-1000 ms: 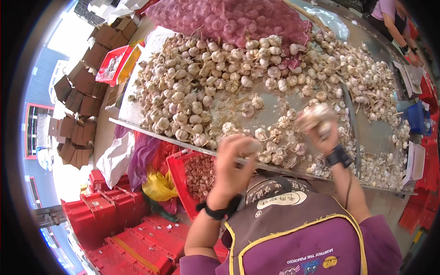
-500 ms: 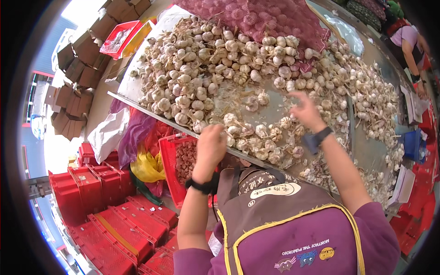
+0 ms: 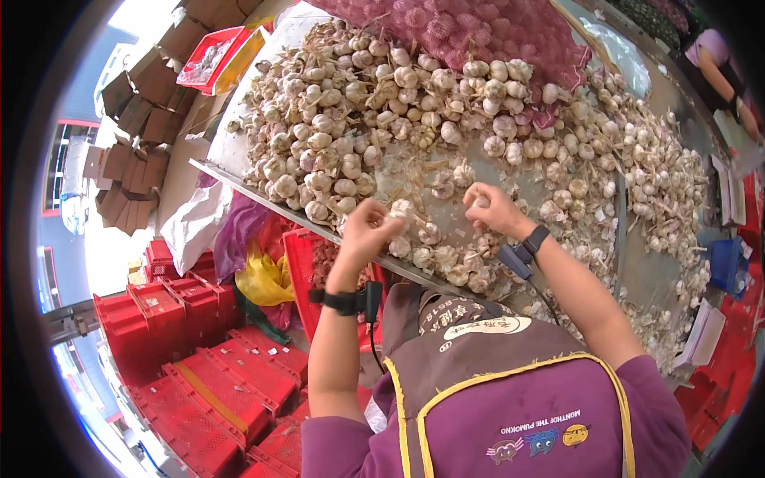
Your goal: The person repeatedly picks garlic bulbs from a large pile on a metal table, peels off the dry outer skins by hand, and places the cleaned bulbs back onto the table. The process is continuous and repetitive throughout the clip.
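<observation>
Above the near edge of the metal table, my left hand is closed, with its fingertips around a pale garlic bulb. My right hand hovers to its right over the tabletop, fingers curled in; something small and whitish shows at the fingertips, too small to name. Two loose bulbs lie between and beyond the hands. A row of bulbs with ragged skins lines the table edge beneath them. Farther off spreads a large heap of garlic bulbs with dry stems.
A pink mesh sack full of bulbs lies at the back. Below the table's near edge stands a red crate; stacked red crates fill the lower left. A blue bin stands at right, and another person's arm reaches in there.
My right hand has come left and nearer my left hand, and its fingers have curled in. My left hand has turned, and a bulb now shows at its fingertips.
</observation>
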Tool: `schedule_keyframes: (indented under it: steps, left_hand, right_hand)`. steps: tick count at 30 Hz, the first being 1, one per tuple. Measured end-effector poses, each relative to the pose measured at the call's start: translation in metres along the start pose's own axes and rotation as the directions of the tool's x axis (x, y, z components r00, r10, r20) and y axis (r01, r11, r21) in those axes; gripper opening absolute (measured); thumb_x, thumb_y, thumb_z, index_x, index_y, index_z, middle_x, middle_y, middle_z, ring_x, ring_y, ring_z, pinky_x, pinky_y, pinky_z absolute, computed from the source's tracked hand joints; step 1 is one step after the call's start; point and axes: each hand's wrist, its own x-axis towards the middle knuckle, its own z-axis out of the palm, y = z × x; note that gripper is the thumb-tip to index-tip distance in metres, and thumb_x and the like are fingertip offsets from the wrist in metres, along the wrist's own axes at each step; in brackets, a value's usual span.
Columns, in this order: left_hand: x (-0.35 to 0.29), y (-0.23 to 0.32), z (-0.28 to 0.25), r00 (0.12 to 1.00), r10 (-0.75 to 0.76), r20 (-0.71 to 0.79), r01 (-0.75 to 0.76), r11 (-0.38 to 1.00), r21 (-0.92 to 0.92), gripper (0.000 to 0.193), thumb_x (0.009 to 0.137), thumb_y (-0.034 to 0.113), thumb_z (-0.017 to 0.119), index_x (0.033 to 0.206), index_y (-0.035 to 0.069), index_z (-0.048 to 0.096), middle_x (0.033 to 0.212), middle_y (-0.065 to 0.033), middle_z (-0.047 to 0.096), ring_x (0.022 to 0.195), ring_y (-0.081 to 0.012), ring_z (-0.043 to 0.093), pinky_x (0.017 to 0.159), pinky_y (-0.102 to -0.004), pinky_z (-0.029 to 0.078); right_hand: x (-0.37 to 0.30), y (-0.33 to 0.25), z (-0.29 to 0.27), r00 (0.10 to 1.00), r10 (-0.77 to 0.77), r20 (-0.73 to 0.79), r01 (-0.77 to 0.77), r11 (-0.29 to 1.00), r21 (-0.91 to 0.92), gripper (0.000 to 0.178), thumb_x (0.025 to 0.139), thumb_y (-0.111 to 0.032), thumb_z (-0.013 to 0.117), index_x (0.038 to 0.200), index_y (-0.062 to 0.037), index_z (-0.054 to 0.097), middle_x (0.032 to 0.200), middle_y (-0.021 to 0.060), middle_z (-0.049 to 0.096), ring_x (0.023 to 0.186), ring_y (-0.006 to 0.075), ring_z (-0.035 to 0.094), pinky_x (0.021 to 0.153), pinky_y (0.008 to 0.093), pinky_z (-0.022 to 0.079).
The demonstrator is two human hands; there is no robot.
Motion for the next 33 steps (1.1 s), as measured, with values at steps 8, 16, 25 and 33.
schedule_keyframes:
  steps: [8,16,25,33]
  left_hand:
    - [-0.001,0.044,-0.038,0.979,-0.046,0.197,0.202,0.177,-0.963,0.018,0.093,0.022,0.061,0.103,0.007,0.057,0.097,-0.0072,0.066,0.081,-0.0195,0.066,0.057,-0.0266,0.047]
    - [0.042,0.027,0.027,0.995,-0.087,0.046,0.052,0.863,0.503,0.044,0.070,0.040,0.075,0.093,0.005,0.062,0.085,-0.0173,0.069,0.080,-0.0325,0.068,0.071,-0.0425,0.054]
    - [0.043,0.034,0.019,0.982,-0.042,0.182,-0.019,0.948,0.319,0.052,0.069,0.034,0.075,0.111,0.005,0.064,0.091,-0.0146,0.070,0.086,-0.0287,0.068,0.077,-0.0374,0.054]
    - [-0.024,0.043,-0.018,0.978,0.044,0.202,0.118,0.681,-0.723,0.057,0.075,0.020,0.082,0.126,0.007,0.060,0.121,-0.0028,0.060,0.110,-0.0138,0.055,0.095,-0.0298,0.044]
  right_hand:
    - [0.015,-0.009,0.072,0.956,-0.230,0.182,0.291,0.661,-0.691,0.042,0.078,-0.038,0.075,0.109,-0.0170,0.055,0.085,0.0118,0.068,0.081,0.0322,0.067,0.071,0.0426,0.052]
    - [0.001,-0.025,0.043,0.998,-0.012,0.069,0.034,0.945,-0.325,0.031,0.085,-0.030,0.063,0.111,-0.0127,0.058,0.095,0.0153,0.069,0.081,0.0292,0.069,0.063,0.0388,0.055]
    - [0.007,-0.060,-0.027,0.965,-0.055,0.258,-0.185,0.555,0.811,0.026,0.089,-0.022,0.061,0.113,-0.0114,0.058,0.101,0.0135,0.066,0.079,0.0217,0.067,0.053,0.0300,0.055]
    - [0.050,-0.054,0.026,0.960,-0.276,-0.036,0.072,0.371,-0.926,0.044,0.062,-0.025,0.086,0.098,-0.0132,0.064,0.113,0.0107,0.048,0.108,0.0344,0.054,0.079,0.0407,0.054]
